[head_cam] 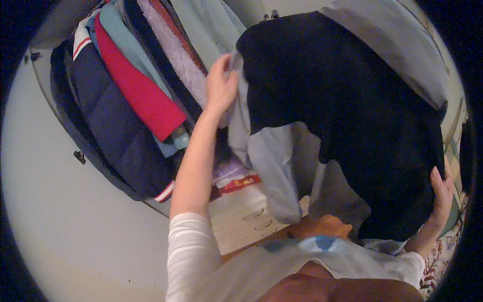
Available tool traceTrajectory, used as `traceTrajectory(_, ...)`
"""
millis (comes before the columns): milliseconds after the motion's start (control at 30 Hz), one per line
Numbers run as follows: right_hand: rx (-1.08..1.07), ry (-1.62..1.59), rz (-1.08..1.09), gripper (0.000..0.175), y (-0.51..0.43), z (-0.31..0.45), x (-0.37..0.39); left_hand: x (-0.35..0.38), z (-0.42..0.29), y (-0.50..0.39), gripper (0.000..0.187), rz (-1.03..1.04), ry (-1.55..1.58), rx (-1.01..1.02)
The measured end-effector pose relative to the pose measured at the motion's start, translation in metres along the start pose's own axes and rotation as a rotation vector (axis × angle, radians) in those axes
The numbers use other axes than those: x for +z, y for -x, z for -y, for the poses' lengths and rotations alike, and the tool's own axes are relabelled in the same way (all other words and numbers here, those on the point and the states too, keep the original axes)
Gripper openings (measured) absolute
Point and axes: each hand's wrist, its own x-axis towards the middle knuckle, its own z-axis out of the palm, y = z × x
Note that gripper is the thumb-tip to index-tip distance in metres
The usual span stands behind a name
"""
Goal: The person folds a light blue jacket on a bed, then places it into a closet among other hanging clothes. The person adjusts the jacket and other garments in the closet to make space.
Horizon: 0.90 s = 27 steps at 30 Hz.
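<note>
A large black garment [339, 87] spreads out in front of me, its lower edge hanging toward my chest. Light grey fabric [239, 109] hangs along its left edge; whether both are one piece I cannot tell. My left hand [222, 87] grips this grey fabric near the top left, its thumb toward the black cloth. At the far right, my right hand [442, 190] holds the black garment's edge with the thumb showing in front and most fingers hidden. Below the black cloth hangs a grey sleeve-like part [277, 177].
Left of my arm hang several clothes, among them a navy padded jacket [113, 102] and a red garment [139, 90]. Beneath stands a pale wooden drawer unit [236, 219] with a red package [241, 184] on top. A white door panel [75, 226] bounds the left. Grey cloth [400, 49] hangs upper right.
</note>
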Motion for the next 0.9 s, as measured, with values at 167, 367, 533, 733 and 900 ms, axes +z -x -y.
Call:
traceTrajectory(167,0.146,0.039,-0.23,0.052,-0.008,-0.11,-0.054,0.065,0.001,-0.084,0.037,0.236,0.398,-0.271)
traceTrajectory(367,0.144,0.22,-0.564,0.052,0.006,-0.15,-0.082,0.128,0.098,-0.139,0.064,0.234,0.922,-0.486)
traceTrajectory(533,-0.137,0.176,-0.629,0.052,-0.024,-0.07,-0.005,0.118,0.198,-0.123,0.085,0.066,0.489,-0.668)
traceTrajectory(733,-0.531,-0.032,-0.417,0.052,-0.075,0.083,0.143,0.016,0.227,-0.097,0.071,-0.078,0.514,-0.611)
traceTrajectory(900,-0.359,-0.483,-0.016,0.048,-0.157,0.158,0.29,-0.016,0.265,-0.081,0.063,-0.058,0.359,-0.627)
